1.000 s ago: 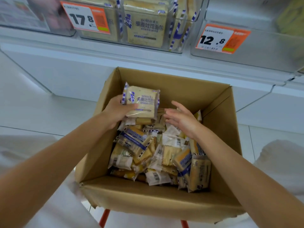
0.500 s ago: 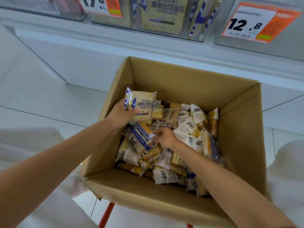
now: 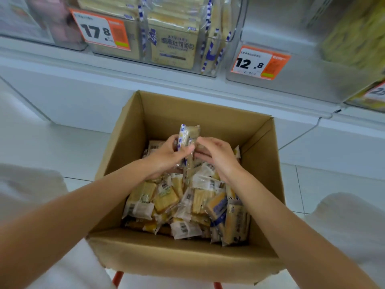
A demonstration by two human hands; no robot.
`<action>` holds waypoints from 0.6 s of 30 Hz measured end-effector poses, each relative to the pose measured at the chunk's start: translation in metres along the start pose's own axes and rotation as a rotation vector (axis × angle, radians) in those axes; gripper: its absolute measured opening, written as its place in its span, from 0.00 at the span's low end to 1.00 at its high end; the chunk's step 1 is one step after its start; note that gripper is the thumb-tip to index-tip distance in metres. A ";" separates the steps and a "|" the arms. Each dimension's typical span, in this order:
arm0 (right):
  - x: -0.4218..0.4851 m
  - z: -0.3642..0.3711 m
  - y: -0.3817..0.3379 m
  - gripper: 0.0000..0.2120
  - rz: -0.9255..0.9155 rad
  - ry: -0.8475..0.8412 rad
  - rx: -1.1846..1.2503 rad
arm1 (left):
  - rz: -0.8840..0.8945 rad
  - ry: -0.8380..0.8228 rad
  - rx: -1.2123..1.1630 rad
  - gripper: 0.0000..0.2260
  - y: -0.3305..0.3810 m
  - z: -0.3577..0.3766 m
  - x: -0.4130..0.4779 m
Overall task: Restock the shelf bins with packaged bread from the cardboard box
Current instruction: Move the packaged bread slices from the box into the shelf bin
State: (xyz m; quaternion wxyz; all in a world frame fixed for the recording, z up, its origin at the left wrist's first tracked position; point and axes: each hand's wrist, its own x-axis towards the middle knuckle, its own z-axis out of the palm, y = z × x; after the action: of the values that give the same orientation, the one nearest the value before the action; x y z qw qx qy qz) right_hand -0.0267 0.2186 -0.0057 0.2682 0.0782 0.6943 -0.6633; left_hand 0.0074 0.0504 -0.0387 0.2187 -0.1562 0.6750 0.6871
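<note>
Mid-pick: bunching toast packs over the box.
L hand (image 3: 166, 156) grips upright toast packs (image 3: 188, 134) edge-on; R hand (image 3: 218, 157) pinches them from the other side, just above the loose pile (image 3: 183, 203) in the cardboard box (image 3: 187, 255). Next, I reckon: lift clear & slot them upright into the clear shelf bin (image 3: 208, 73) w/ matching packs, by the 17.8 tag (image 3: 102, 31).
</note>
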 end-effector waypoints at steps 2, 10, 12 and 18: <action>-0.001 0.002 0.002 0.09 0.032 -0.076 0.116 | 0.065 0.042 0.045 0.25 -0.002 0.006 0.002; 0.030 -0.015 0.018 0.31 0.037 0.031 -0.257 | -0.130 -0.018 -0.339 0.24 0.002 -0.022 0.011; 0.036 -0.015 0.020 0.40 0.059 0.013 -0.244 | -0.115 -0.014 -0.277 0.21 0.007 -0.022 0.009; 0.035 -0.001 0.009 0.41 0.052 -0.087 -0.104 | 0.011 0.006 -0.100 0.21 0.024 -0.031 0.002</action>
State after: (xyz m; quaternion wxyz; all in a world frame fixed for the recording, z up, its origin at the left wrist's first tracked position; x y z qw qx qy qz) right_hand -0.0524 0.2116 -0.0301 0.3189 0.0533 0.7131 -0.6220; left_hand -0.0093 0.0203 -0.0203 0.2050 -0.1652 0.6412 0.7207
